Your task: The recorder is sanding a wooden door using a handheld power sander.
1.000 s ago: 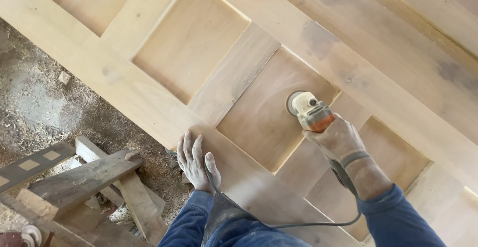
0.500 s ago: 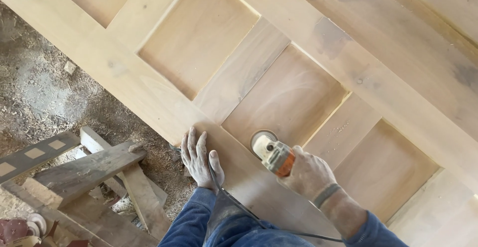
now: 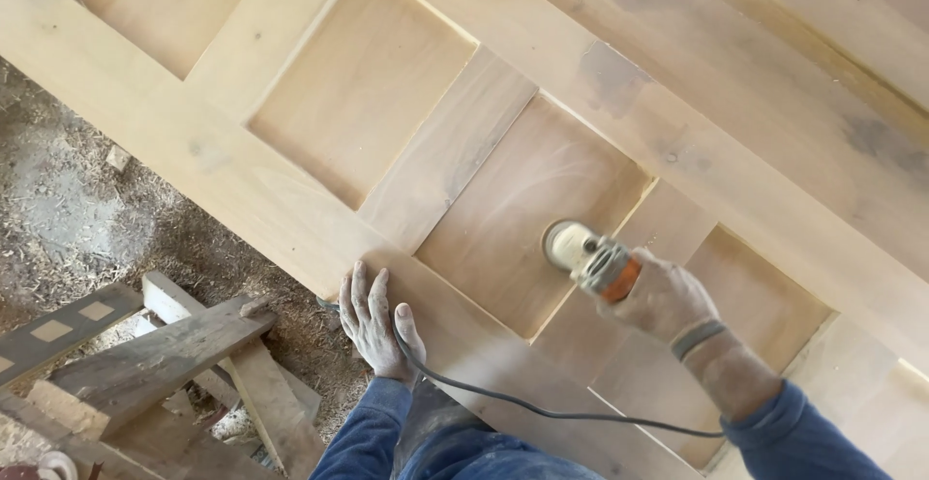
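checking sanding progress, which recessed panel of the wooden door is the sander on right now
The middle square recessed wooden panel, directly ahead of the left hand. The round sanding disc of the orange-and-grey power sander rests on its right edge; the neighbouring panels have no tool on them.

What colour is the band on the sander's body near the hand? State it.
Orange, on the sander gripped in the right hand; the head view shows it.

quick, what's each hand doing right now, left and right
Left hand: open, flat on the door edge, holding nothing.
Right hand: closed around the sander, its disc on a sunken panel.
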